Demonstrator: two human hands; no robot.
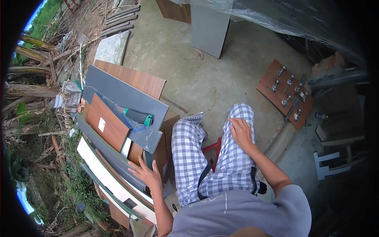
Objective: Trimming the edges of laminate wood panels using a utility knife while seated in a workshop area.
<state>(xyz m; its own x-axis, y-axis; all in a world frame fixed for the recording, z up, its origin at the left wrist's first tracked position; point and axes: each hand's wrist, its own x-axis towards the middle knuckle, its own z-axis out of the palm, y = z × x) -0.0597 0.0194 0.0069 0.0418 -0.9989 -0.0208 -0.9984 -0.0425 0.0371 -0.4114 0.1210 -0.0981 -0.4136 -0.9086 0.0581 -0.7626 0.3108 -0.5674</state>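
My left hand (147, 175) is spread, with nothing in it, at the near ends of several boards standing on edge; the fingertips are over a dark grey board (106, 152), though I cannot tell if they press on it. My right hand (241, 134) lies on my right knee with its fingers stretched out, holding nothing. Ahead of the left hand, a tool with a dark grey and green handle (138, 117), like a handsaw, rests on a flat grey panel (148, 103). A small brown panel (103, 118) with a white label lies beside it.
Beneath the panels is a cardboard box (167, 132). White green-edged boards (114, 173) lean at the left. On the right, a brown board (272, 77) bears several metal hinges (290, 81). A grey panel (209, 31) stands ahead. Red metal (215, 152) shows between my legs.
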